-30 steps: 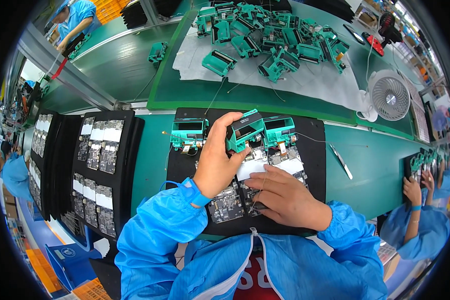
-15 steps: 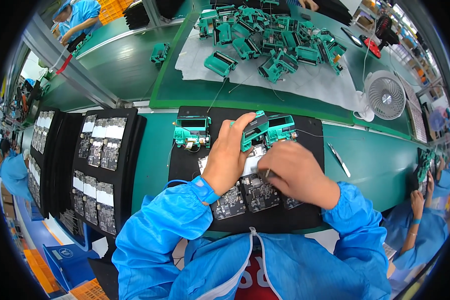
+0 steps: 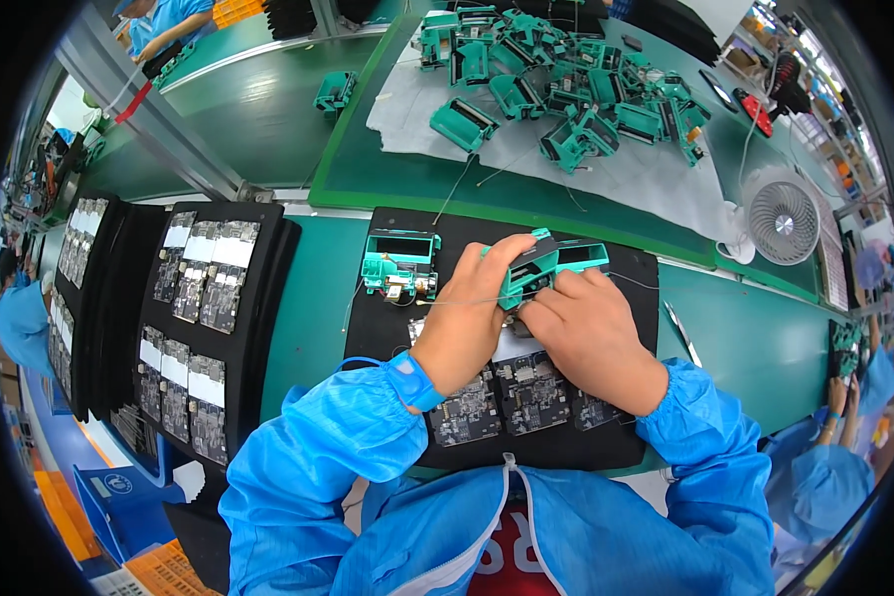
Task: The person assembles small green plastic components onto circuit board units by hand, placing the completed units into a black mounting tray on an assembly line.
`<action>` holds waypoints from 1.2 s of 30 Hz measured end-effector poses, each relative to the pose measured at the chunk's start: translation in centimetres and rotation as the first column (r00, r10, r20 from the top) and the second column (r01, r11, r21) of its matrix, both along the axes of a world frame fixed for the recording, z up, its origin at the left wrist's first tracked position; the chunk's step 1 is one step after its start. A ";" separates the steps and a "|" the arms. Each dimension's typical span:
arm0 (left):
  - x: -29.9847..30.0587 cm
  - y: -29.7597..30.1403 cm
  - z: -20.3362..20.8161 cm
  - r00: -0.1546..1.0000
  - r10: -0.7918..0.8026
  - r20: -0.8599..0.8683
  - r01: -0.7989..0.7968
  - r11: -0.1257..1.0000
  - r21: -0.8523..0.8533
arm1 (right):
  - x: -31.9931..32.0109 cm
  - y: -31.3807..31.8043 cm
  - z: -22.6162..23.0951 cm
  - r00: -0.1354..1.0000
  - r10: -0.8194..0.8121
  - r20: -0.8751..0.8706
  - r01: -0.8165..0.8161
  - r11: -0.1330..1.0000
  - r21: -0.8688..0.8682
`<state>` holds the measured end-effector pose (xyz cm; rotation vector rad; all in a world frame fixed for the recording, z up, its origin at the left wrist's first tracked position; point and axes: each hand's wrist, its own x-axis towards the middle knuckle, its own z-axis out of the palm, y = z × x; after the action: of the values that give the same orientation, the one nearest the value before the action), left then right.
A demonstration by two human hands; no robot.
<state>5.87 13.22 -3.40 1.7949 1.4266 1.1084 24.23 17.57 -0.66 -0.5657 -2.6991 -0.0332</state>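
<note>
My left hand (image 3: 464,323) is closed round a green plastic housing (image 3: 528,270) with a dark panel, held tilted above the black foam mat (image 3: 377,338). My right hand (image 3: 594,333) is closed, its fingers drawn together at the lower side of that housing. What lies in its fingertips is hidden. Behind the fingers shows another green housing (image 3: 584,255). On the mat's left side sits a third housing (image 3: 401,263) with small parts and a thin wire. Under my hands lie several black circuit boards (image 3: 534,392), some with white covers. A blue strap circles my left wrist.
Stacked black foam trays (image 3: 243,343) with circuit boards stand at left. Beyond the mat, many green housings (image 3: 566,89) are heaped on a white sheet (image 3: 407,124). Tweezers (image 3: 681,334) and a white fan (image 3: 781,219) are at right. Co-workers in blue sit around.
My right hand has moved up from over the circuit boards to the held housing, its fingers now drawn together there. My left hand keeps its hold. The whole view has shifted slightly.
</note>
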 end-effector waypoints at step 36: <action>-7.2 -3.4 2.8 0.791 0.131 0.598 -0.081 0.991 -0.110 | -4.6 -4.4 2.0 0.902 0.358 -0.242 -0.431 0.701 -0.568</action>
<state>-1.32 9.86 -0.64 1.1446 1.1545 1.4917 19.67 13.22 1.30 -0.1182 -2.6185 0.9974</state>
